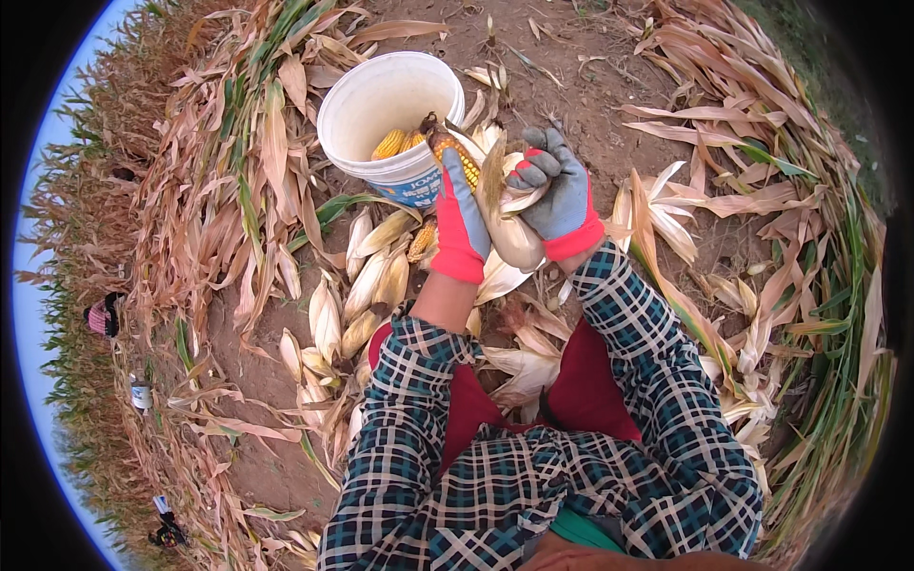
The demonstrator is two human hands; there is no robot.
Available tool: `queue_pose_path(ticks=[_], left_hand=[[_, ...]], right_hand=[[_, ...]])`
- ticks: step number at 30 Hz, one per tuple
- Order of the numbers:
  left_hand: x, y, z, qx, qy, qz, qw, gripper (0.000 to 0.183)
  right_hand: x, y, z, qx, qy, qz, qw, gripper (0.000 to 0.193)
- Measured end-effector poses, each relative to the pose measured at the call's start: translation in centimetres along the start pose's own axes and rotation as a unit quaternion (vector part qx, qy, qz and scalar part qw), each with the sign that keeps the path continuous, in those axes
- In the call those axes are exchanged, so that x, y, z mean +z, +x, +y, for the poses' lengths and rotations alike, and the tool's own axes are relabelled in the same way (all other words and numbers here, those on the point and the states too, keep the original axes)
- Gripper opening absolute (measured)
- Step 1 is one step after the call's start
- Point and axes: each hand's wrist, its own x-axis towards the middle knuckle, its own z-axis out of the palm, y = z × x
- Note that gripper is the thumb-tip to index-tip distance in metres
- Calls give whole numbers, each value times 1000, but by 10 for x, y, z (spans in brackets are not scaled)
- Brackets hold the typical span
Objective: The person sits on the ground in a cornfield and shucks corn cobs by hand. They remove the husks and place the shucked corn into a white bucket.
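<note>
In front of me I hold a partly husked ear of corn (pixel 466 167), its yellow kernels bared on the left side. My gloved left hand (pixel 461 224) is closed around the ear, thumb along the kernels. Pale husk leaves (pixel 493 181) hang from its right side. My gloved right hand (pixel 562 195) is closed in a fist on those husk leaves. Just beyond my left hand stands a white bucket (pixel 335 124) with a blue printed band and several bare yellow cobs (pixel 390 145) inside.
Unhusked ears (pixel 367 281) lie piled left of my left forearm, with a partly bared cob (pixel 422 241) among them. Loose husks (pixel 519 371) lie between my knees. Dry stalks (pixel 271 143) lie to the left, more stalks (pixel 847 247) to the right. Other people (pixel 103 315) are far left.
</note>
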Motion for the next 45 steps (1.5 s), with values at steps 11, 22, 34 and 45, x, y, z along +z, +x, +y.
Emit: queue_pose_path(ticks=[11,22,34,45], left_hand=[[-67,52,61,-61,-38,101,992,41],[-24,23,53,143,141,141,969,56],[-18,8,38,131,290,108,942,56],[-29,11,67,80,76,71,991,42]], right_hand=[[15,-77,29,235,-656,-419,582,34],[-23,-35,9,-8,-728,-65,683,92],[-31,-50,36,39,-723,-29,689,81],[3,-56,16,221,-609,-129,751,84]])
